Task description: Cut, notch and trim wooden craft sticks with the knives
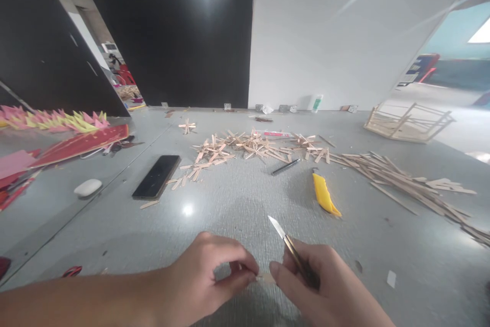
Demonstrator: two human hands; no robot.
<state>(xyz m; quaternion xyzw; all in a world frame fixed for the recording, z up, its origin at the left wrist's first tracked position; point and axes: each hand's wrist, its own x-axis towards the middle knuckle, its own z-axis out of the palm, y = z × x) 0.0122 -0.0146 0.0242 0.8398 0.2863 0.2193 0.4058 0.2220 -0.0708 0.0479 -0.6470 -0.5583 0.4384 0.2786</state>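
Left hand [199, 272] pinching strip [267, 278], knife [294, 254] in right hand [332, 278]

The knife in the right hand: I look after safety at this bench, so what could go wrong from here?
The knife has its blade bare while the right hand works close to the left hand; a careless turn of the wrist could nick the left fingers.

The small pale strip between the hands offers little to grip, so it might slip.

If dropped, it could perhaps get lost among the loose wooden sticks ahead.
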